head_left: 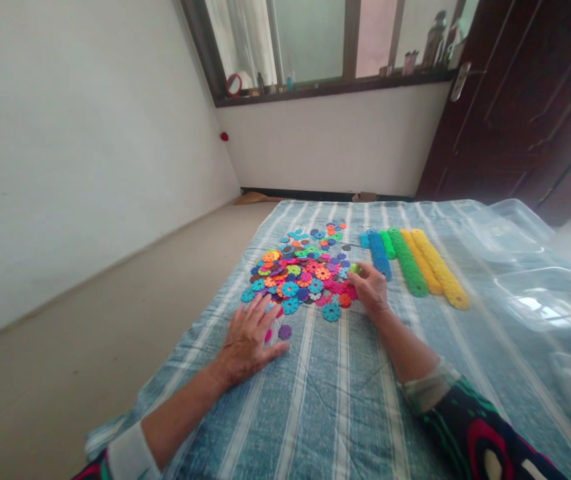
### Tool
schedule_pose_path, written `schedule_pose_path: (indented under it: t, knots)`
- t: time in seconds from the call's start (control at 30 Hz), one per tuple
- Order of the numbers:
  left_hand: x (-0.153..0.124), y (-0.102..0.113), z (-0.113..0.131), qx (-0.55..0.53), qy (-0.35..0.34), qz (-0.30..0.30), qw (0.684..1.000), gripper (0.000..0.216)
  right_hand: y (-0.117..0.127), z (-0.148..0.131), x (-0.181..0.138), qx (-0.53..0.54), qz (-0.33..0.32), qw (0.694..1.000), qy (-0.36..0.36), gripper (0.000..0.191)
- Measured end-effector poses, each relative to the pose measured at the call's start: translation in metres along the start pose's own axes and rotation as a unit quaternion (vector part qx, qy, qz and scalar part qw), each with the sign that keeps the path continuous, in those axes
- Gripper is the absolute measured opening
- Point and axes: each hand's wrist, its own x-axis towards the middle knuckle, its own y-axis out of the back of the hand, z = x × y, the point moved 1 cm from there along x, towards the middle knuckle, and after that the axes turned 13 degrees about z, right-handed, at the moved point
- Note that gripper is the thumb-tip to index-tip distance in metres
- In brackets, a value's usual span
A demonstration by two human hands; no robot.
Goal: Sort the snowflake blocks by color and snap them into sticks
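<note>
A loose pile of notched plastic discs (290, 288) in many colours lies on the striped cloth (295, 413). My left hand (250, 337) rests at the pile's near left edge, fingers spread, palm down. Close to its thumb lies a purple disc (284, 331). At the pile's right side my right hand (369, 285) pinches a yellow-green disc (354, 269). Just beyond that hand, overlapping discs lie in long rows sorted by colour: a blue row (379, 253), a green row (408, 263) and two yellow rows, one of them the outermost yellow row (440, 270).
Clear plastic containers (548, 297) stand along the right side of the cloth. Behind the table is a white wall with a window sill (335, 90) holding small items. A dark red door (520, 100) is at the right, and pale floor (130, 320) shows at the left.
</note>
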Motion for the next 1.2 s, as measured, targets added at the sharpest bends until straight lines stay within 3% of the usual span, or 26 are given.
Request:
schedule_pose_path:
  t: [0.1,0.23,0.43,0.6,0.83,1.07,1.2]
  knots:
    - [-0.022,0.0,-0.014,0.031,0.047,-0.033,0.998,0.084,-0.001,0.0,-0.001,-0.008,-0.01,1.0,0.004,0.039]
    - [-0.021,-0.011,-0.013,0.033,0.082,-0.05,0.995,0.086,-0.001,0.0,-0.001,-0.019,-0.015,1.0,0.012,0.04]
    - [0.016,-0.031,0.0,-0.003,0.074,-0.013,0.997,0.087,-0.002,0.0,-0.002,-0.028,-0.018,0.999,0.019,0.04]
    - [0.054,-0.043,0.021,-0.022,0.097,-0.044,0.994,0.084,-0.001,-0.003,-0.004,-0.029,-0.019,0.999,0.003,0.046]
    - [0.103,-0.06,0.051,-0.012,0.114,-0.033,0.993,0.076,0.003,-0.015,-0.008,-0.04,-0.017,0.999,0.003,0.041]
    - [0.122,-0.061,0.069,0.007,0.09,0.081,0.993,0.054,-0.005,-0.013,-0.01,-0.01,-0.074,0.997,0.008,0.037]
    - [0.122,-0.063,0.07,-0.033,0.037,0.08,0.996,0.047,-0.017,-0.015,-0.016,0.03,-0.12,0.992,-0.008,0.037]
